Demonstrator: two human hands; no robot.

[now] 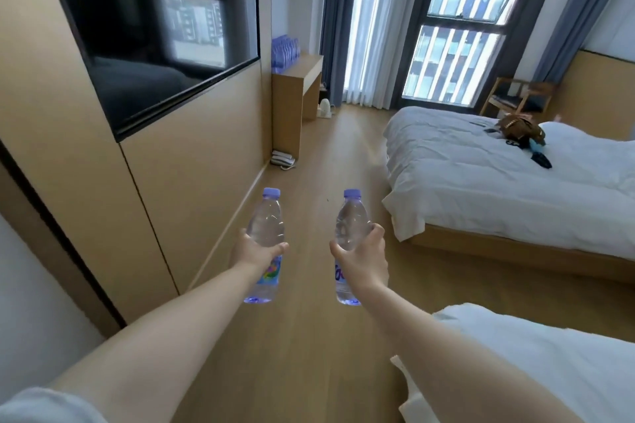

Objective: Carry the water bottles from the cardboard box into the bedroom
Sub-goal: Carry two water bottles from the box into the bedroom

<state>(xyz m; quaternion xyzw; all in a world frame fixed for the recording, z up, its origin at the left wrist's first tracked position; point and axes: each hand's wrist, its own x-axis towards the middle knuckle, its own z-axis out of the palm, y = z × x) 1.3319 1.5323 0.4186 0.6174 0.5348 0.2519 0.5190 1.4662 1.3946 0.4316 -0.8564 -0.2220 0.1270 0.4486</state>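
Two bottles: left bottle (265, 230) in left hand (256, 252), right bottle (350, 227) in right hand (364, 259).

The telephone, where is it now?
In the head view the telephone lies on the wooden floor at left, against the foot of the desk.

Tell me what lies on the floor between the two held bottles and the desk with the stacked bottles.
In the head view, mostly bare wood floor, with a telephone on the floor by the desk foot; the bottles are held over the aisle.
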